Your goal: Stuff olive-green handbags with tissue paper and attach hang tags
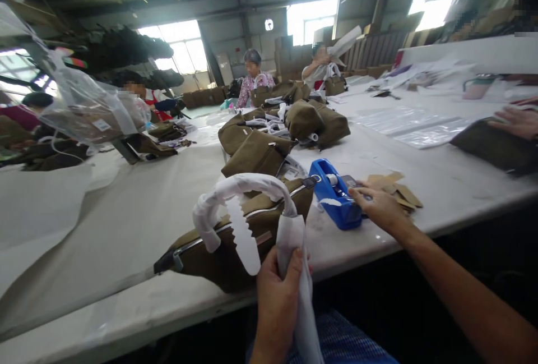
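Note:
An olive-brown handbag (235, 257) with a silver zipper lies near the table's front edge. White wrapping covers its arched handle (247, 182). My left hand (279, 291) is closed around a long strip of white paper (290, 240) at the right foot of this handle; the strip hangs down past the table edge. A white strip with a toothed edge (244, 238) dangles in front of the zipper. To the right stands a blue tape dispenser (340, 201). My right hand (380, 207) has its fingers pinched at the dispenser's near right end, on clear tape that barely shows.
Brown cardboard pieces (397, 190) lie behind my right hand. Several olive bags (277, 134) are heaped beyond the handbag. Clear plastic sheets (420, 125) lie at the right, near another person's hand (521, 120) on a dark bag (490, 145). Other people sit across the table.

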`<state>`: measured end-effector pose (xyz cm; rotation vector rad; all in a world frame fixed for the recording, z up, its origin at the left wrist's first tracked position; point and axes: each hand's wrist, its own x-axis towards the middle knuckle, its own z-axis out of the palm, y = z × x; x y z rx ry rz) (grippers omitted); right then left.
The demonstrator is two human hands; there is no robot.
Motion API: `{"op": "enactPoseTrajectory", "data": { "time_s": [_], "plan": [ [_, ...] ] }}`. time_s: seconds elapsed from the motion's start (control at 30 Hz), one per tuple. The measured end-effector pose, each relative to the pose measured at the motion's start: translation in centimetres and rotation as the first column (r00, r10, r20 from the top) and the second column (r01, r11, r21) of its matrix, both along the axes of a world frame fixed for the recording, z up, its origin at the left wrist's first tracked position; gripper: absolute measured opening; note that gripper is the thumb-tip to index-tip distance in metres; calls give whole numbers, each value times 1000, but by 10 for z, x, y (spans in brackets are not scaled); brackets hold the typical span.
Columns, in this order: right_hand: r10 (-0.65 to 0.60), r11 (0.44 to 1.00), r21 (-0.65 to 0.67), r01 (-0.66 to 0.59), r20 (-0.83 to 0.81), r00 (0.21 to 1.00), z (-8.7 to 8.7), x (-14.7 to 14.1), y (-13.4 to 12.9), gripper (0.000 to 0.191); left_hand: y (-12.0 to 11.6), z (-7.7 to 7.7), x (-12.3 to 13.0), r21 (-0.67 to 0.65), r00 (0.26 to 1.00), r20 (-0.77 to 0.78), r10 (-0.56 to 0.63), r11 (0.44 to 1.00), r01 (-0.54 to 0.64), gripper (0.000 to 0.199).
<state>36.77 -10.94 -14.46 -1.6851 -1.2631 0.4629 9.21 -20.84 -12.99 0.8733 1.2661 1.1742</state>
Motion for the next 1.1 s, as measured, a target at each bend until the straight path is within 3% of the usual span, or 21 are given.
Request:
{"op": "enactPoseTrajectory", "data": {
  "time_s": [0.07, 0.17, 0.3, 0.4, 0.5, 0.6, 0.73, 0.83, 0.93, 1.0, 1.1],
  "plan": [
    [64, 996, -62, -70, -97, 993, -10, 7, 8, 35, 2, -1, 0, 2, 1000, -8, 3, 1000, -2, 49],
    [82, 995, -40, -92, -199, 977, -18, 1, 8, 43, 4, -3, -2, -1, 1000, -13, -13, 1000, 13, 48],
    [33, 992, 128, 22, -410, 911, -8, -11, -7, 33, 6, -3, -4, -16, 1000, 5, -25, 1000, 25, 49],
    [7, 973, 207, 104, -475, 880, 0, -14, -28, 28, 7, -3, -5, -24, 1000, 9, -20, 1000, 20, 47],
    [-21, 993, 84, 82, -560, 828, -9, -13, -50, 35, 8, -4, -5, -32, 1000, 11, -16, 999, 16, 45],
    [-72, 997, -38, 61, -617, 784, -33, -11, -63, 41, 8, -7, -6, -29, 1000, 4, -27, 999, 28, 47],
    [-82, 997, -44, 70, -448, 890, -62, -7, -57, 52, 9, -11, -8, -7, 996, -34, -79, 997, 79, 49],
    [-101, 995, -58, 87, -332, 938, -69, -2, -52, 55, 10, -13, -9, -14, 996, -33, -78, 997, 77, 51],
    [-116, 993, -43, 110, -172, 978, -65, 5, -63, 42, 9, -12, -8, -14, 998, -33, -52, 999, 51, 51],
    [-78, 995, 71, 73, 63, 995, -56, 10, -77, 31, 10, -10, -8, -2, 997, -49, -57, 998, 57, 51],
    [45, 957, 235, -170, 461, 886, -32, 13, -96, 24, 10, -7, -8, 0, 995, -56, -85, 996, 85, 50]
  ]
}}
